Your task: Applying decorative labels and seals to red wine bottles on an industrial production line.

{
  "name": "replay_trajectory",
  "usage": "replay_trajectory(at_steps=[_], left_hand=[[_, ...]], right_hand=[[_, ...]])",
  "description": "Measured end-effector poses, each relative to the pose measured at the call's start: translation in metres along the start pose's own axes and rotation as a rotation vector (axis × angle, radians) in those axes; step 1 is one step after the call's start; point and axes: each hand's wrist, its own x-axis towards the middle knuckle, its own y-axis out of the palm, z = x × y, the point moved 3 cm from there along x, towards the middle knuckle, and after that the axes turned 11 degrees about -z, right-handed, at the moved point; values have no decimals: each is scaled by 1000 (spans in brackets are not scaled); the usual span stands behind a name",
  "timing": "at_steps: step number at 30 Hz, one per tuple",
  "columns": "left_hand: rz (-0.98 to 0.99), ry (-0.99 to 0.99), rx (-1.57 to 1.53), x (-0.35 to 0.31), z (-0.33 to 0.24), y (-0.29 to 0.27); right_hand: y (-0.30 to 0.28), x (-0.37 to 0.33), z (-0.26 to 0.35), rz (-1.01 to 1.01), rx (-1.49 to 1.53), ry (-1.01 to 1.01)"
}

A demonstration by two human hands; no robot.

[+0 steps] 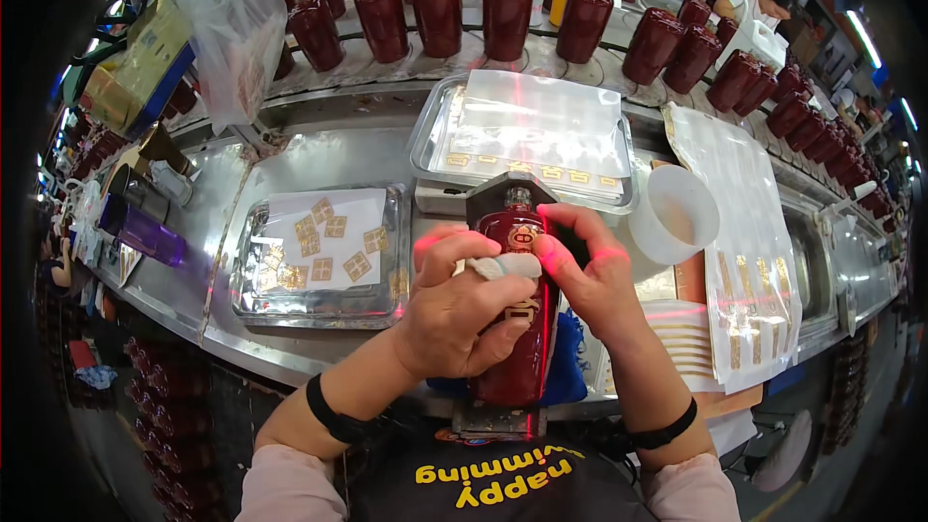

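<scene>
A glossy dark-red bottle lies in front of me with its neck pointing away, in a black angled holder. It bears a round gold emblem and gold characters below, partly hidden by my fingers. My left hand is curled over the bottle's front, with a small white cloth-like pad between its fingers, touching the glass beneath the emblem. My right hand grips the shoulder on the right side, thumb beside the emblem and forefinger near the neck. Red light lines cross the bottle and both hands.
Left stands a metal tray with loose gold stickers on white paper. Beyond the bottle is another tray with sticker sheets. Right are a white plastic cup and long sticker sheets. Red bottles line the far conveyor.
</scene>
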Motion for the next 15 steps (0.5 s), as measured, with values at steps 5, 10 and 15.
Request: replay_trajectory(at_steps=[5,10,15], left_hand=[[41,-15,46,2,2,0],[36,-155,-37,0,5,-3],[-75,-171,-54,-9,11,-4]], right_hand=[[1,0,-4,0,48,65],[-13,6,19,-33,-79,-112],[-28,16,54,59,-160,-311]])
